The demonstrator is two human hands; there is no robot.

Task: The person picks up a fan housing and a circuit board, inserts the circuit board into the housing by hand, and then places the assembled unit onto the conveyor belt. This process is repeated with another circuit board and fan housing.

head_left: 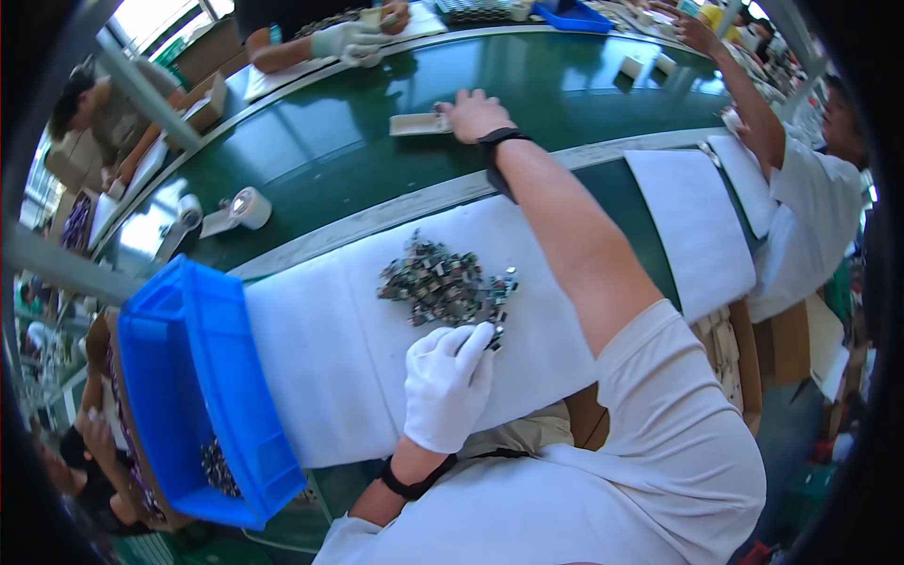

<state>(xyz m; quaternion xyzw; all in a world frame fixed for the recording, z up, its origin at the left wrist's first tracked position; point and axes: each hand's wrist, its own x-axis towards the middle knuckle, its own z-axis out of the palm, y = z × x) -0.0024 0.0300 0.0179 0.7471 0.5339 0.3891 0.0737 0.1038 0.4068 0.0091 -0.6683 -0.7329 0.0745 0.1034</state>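
Note:
My left hand [447, 381], in a white glove, is closed in a pinch at the near right edge of a pile of small circuit boards [438, 282]. A small board [496, 337] shows at its fingertips. The pile lies on a white foam sheet [311, 348] in front of me. My right hand [477, 116], bare and with a black band at the wrist, reaches far forward over the green conveyor belt [320, 141]. Its fingers are closed on the right end of a shallow off-white plastic shell [416, 124], which lies on the belt.
At my left a blue plastic bin [268, 443] holds more small parts. Rolls of white tape [250, 207] sit on the belt's near left. Two pale pieces [631, 67] lie at its far right. A co-worker's gloved hand [350, 43] is across the belt; another person sits at right.

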